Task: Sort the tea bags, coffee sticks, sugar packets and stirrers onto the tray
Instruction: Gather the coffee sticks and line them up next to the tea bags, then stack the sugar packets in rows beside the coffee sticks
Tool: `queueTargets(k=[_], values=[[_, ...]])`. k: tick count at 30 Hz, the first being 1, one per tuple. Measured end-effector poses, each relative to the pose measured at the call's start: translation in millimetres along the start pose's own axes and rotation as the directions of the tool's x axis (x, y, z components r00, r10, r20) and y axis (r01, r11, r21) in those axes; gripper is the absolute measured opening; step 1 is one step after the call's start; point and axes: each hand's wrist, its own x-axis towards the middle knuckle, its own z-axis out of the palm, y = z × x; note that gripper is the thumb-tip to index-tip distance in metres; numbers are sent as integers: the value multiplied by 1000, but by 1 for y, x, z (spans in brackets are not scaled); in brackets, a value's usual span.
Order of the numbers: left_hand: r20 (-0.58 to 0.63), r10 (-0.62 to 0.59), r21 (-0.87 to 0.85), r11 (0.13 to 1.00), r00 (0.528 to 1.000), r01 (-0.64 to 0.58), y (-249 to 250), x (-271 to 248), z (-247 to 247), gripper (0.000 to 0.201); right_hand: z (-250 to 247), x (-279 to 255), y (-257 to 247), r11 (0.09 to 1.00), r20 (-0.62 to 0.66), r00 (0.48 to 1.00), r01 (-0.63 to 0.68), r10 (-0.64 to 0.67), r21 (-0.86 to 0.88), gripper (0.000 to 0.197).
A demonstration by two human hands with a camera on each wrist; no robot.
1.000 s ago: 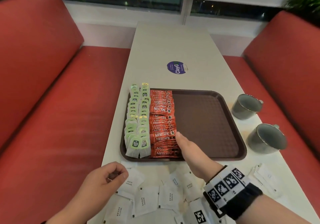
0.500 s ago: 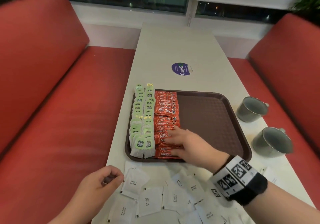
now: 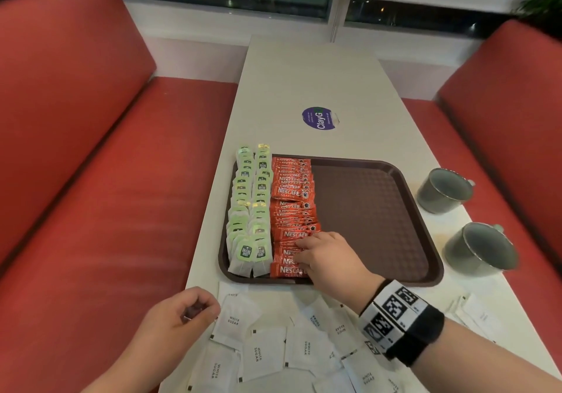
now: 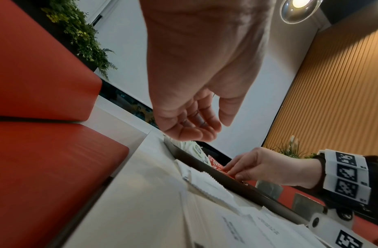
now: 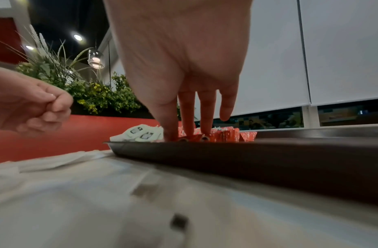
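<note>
Pressing down with my right hand (image 3: 327, 259) on the near end of the column of red foil coffee sticks (image 3: 293, 210); three extended fingers (image 5: 187, 117) are touching the packets, nothing pinched, hand flat and spread. The sticks are lying crosswise, long axis running left to right, stacked front to back along the brown textured plastic tray (image 3: 380, 210). Just left of them, two columns of pale green paper tea bags (image 3: 251, 207) are filling the tray's left edge. The right half of the tray is showing bare.

Left hand (image 3: 179, 322) is hovering off the tray's near left corner, fingers curled; something small and dark is showing between the fingertips in the head view, but I cannot tell what, nor whether it is truly gripped.

White square paper sugar packets (image 3: 307, 347) are lying scattered on the pale table (image 3: 304, 73), between the tray's near rim and me. Judging the coming move: both hands are near them, the left touching or almost over the leftmost packet, the open tray space lying forward and right.

Reading: "NESCAFE CLASSIC" on the sticks, "McCoy teas" on the bags, "WHITE SUGAR" on the packets, "ClayG" on a round purple sticker (image 3: 320, 118) further up the table. Two grey metal mugs (image 3: 442, 190) are standing right of the tray. No stirrers seen.
</note>
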Motion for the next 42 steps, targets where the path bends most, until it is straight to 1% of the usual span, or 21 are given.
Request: queueTargets(k=[2, 4, 6, 7, 9, 12, 15, 18, 20, 23, 26, 28, 29, 30, 32, 34, 35, 37, 38, 40, 42], values=[[-7, 2, -1, 1000, 1000, -2, -3, 0, -2, 28, -8, 1, -3, 987, -66, 997, -33, 44, 159, 30], [-9, 6, 12, 1000, 1000, -6, -7, -1, -3, 29, -23, 7, 1, 927, -143, 979, -84, 145, 365, 32], [-6, -1, 15, 1000, 1000, 1, -13, 0, -3, 29, -39, 22, 12, 860, -116, 958, -177, 262, 478, 37], [-2, -5, 14, 1000, 1000, 5, -15, 0, -2, 28, -47, 33, 18, 851, -70, 954, -225, 292, 474, 39], [5, -20, 4, 1000, 1000, 20, -18, 1, -1, 27, -55, 58, 27, 886, 15, 956, -277, 292, 372, 42], [13, -33, -9, 999, 999, 33, -18, 3, -1, 27, -53, 94, 30, 938, 101, 958, -283, 268, 200, 38], [1, -20, -13, 1000, 1000, 20, -19, 4, -5, 30, -46, 118, 27, 943, 160, 945, -308, 287, 129, 37], [-7, -16, 2, 1000, 1000, 16, -22, 4, -10, 29, -39, 130, 27, 936, 191, 928, -340, 320, 86, 40], [-13, -26, 9, 1000, 1000, 26, -26, 4, -13, 27, -37, 132, 28, 941, 193, 929, -333, 316, 63, 40], [-7, -19, 12, 1000, 1000, 19, -27, 2, -16, 27, -45, 122, 29, 945, 112, 949, -306, 294, 119, 38], [-39, 10, 24, 1000, 999, -9, -23, -1, -19, 23, -67, 92, 36, 918, -39, 954, -276, 299, 284, 38], [-61, 12, 14, 1000, 998, -11, -20, -5, -23, 10, -81, 54, 43, 895, -163, 934, -237, 317, 379, 36], [-65, 15, 11, 1000, 998, -14, -17, -8, -24, 9, -86, 30, 47, 871, -220, 915, -217, 339, 441, 34], [-60, 35, 6, 999, 998, -34, -16, -10, -24, 15, -88, 1, 50, 838, -266, 888, -203, 375, 506, 31], [-70, 49, 30, 998, 996, -47, -12, -13, -23, 8, -87, -60, 53, 754, -321, 814, -203, 485, 625, 26], [-66, 57, 77, 996, 996, -52, -7, -17, -19, 17, -75, -118, 55, 653, -306, 731, -244, 610, 717, 25], [-48, 58, 82, 995, 997, -54, -4, -20, -15, 15, -67, -144, 55, 616, -286, 699, -275, 655, 738, 25], [-7, 55, 105, 993, 998, -54, 0, -23, -5, 9, -46, -189, 58, 561, -228, 651, -363, 723, 744, 25], [13, 54, 112, 992, 998, -55, 3, -25, 2, 11, -36, -207, 59, 538, -204, 630, -399, 749, 743, 25], [49, 87, 147, 985, 995, -94, 8, -28, 16, 19, -13, -238, 61, 538, -210, 604, -432, 769, 724, 26], [72, 103, 164, 980, 992, -114, 20, -32, 29, 19, 10, -258, 59, 538, -190, 614, -451, 766, 712, 24]])
